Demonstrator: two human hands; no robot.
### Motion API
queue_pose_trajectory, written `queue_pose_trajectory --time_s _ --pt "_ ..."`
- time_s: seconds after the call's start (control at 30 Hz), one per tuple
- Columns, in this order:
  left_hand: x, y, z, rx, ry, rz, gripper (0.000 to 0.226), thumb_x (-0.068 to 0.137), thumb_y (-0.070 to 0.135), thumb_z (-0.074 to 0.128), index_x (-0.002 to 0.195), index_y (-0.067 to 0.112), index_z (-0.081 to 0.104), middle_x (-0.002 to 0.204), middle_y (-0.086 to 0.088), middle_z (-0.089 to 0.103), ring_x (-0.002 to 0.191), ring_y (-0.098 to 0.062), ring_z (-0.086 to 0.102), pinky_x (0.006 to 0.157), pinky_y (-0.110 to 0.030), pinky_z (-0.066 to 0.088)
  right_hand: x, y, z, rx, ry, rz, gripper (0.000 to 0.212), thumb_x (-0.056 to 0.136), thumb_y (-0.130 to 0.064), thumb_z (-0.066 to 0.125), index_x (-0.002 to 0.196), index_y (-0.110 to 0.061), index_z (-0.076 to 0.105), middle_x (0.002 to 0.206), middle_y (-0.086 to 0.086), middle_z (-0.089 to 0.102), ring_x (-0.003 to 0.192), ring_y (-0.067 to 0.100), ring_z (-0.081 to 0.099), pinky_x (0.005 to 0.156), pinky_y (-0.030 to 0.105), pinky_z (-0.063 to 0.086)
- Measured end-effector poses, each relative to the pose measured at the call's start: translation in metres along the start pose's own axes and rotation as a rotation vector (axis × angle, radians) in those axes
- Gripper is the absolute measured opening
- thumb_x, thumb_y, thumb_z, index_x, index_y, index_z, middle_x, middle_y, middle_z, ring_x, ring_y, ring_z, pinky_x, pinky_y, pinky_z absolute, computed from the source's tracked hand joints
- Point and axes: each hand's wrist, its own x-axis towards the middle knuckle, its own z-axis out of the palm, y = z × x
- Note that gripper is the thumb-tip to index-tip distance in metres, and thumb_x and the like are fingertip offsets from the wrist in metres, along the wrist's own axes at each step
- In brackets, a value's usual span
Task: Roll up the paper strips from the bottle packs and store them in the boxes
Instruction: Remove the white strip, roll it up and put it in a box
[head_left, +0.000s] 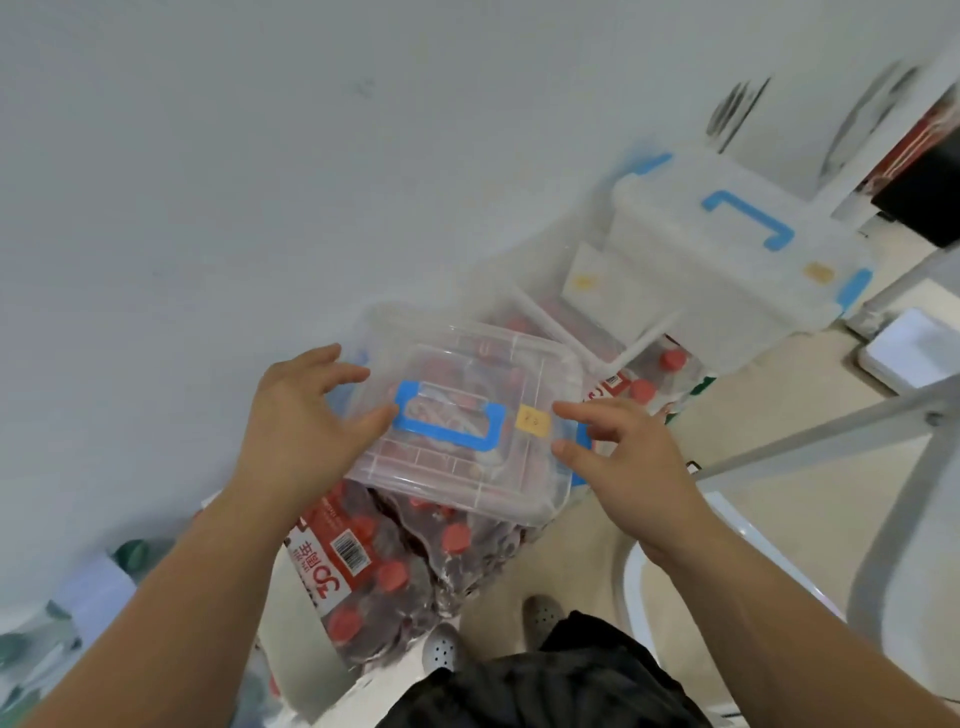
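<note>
Dark crumpled garment (545, 675) lowest and nearest, with white perforated shoes (441, 649) just beyond it on a beige floor (519, 571); two bare forearms reaching away from the near edge; left hand (301, 426) spread over the left side of a clear box (457, 483), grip loose and open, thumb tip beside the blue handle (441, 432), other fingers arched above the far left corner, nothing clasped; right hand (628, 457) at the box's right edge, grip likewise open, forefinger and thumb stretched toward a yellow sticker (533, 420), contact with the lid too blurred to call; lid on, box resting tilted on top of a shrink-wrapped bottle pack (374, 566) of red-capped bottles standing on the floor; red and white contents dimly visible through the lid, too blurred to name; farther right, a second lidded box (717, 270) with its own blue handle, sitting over another bottle pack (649, 379); pale wall (260, 156) across the left and far side; grey metal tubing (831, 431) at the right.
</note>
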Motion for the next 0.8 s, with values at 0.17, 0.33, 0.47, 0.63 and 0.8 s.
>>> queue_pose_trajectory --time_s 0.17,0.33,0.47,0.63,0.8 --pt "-0.008 0.000 -0.001 0.186 -0.049 -0.011 0.082 0.052 0.076 0.068 0.117 0.025 0.072 0.142 0.000 0.056 0.130 -0.023 0.047 0.111 -0.038 0.039 0.005 0.012 0.001 -0.043 -0.033 -0.085 0.032 0.085 -0.034 0.080 0.115 -0.041 0.073 0.118 -0.018 0.050 0.110 -0.014 0.048 0.079 0.004 0.042" --pt "-0.009 0.004 -0.003 0.239 -0.059 -0.060 0.093 0.052 0.094 0.049 0.118 0.032 0.070 0.147 0.007 0.051 0.132 -0.020 0.045 0.110 -0.042 0.041 0.010 0.019 -0.001 0.010 -0.055 -0.085 0.053 0.078 -0.048 0.082 0.125 -0.044 0.056 0.118 -0.021 0.051 0.111 -0.003 0.053 0.086 0.019 0.047" --pt "-0.013 0.041 0.003 0.472 -0.072 -0.049 0.100 0.062 0.096 0.031 0.132 0.031 0.059 0.154 -0.002 0.042 0.138 -0.030 0.038 0.111 -0.050 0.036 0.011 0.020 -0.009 0.183 -0.082 0.155 0.083 0.060 -0.061 0.087 0.125 -0.039 0.040 0.113 -0.022 0.053 0.103 -0.002 0.057 0.082 0.028 0.053" --pt "-0.031 0.107 0.037 0.388 -0.229 0.138 0.096 0.062 0.093 0.037 0.147 0.049 0.028 0.161 0.004 0.027 0.145 -0.026 0.027 0.115 -0.053 0.030 0.012 0.026 -0.012 0.265 -0.223 0.200 0.057 0.074 -0.055 0.083 0.119 -0.036 0.053 0.110 -0.016 0.064 0.101 0.009 0.067 0.091 0.044 0.060" --pt "-0.033 0.114 0.064 0.405 -0.463 0.134 0.080 0.074 0.082 0.048 0.144 0.062 0.014 0.164 0.014 0.010 0.151 -0.024 0.008 0.114 -0.065 0.019 0.017 0.031 -0.021 0.424 -0.289 0.227 0.032 0.097 -0.026 0.067 0.125 -0.029 0.052 0.119 -0.003 0.067 0.091 0.015 0.075 0.070 0.031 0.062"
